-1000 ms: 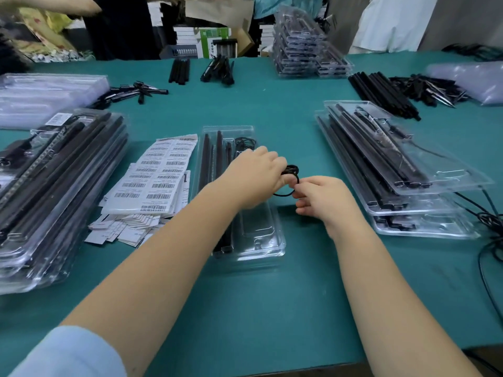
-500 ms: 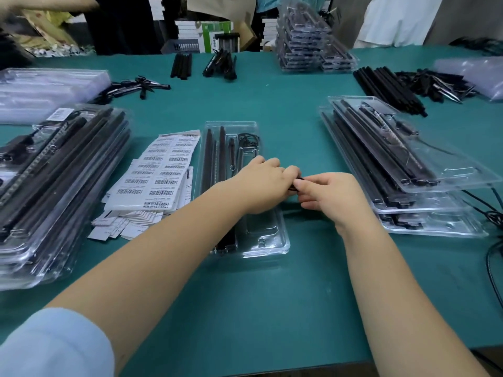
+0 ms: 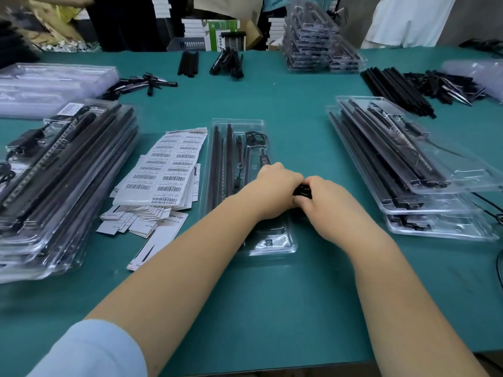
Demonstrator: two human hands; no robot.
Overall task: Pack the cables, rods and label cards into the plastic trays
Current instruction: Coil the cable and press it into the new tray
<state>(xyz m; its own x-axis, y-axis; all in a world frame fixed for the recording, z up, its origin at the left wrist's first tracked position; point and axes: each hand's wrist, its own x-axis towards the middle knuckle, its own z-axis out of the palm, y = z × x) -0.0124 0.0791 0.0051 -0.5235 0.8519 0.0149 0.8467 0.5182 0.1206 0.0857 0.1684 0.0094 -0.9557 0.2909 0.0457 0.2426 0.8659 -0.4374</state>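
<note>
Clear plastic tray (image 3: 285, 248) is set centre on the green counter (image 3: 272, 308), rods (image 3: 217, 159) already seated. A coiled black cable (image 3: 302, 190) is pinched by left hand (image 3: 275, 190) and right hand (image 3: 326, 205), both closed, over the tray's right edge, likely kept compact for its pocket. Label cards (image 3: 166, 170) are stacked just left.

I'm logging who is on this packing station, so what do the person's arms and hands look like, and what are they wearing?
Two bare hands, no gloves: the left hand and right hand show no rings, watch or wristbands. Both forearms are uncovered. The left arm has a pale blue sleeve pushed up near the elbow. No sleeve is in view on the right arm. No markings or cables on either arm.
</note>
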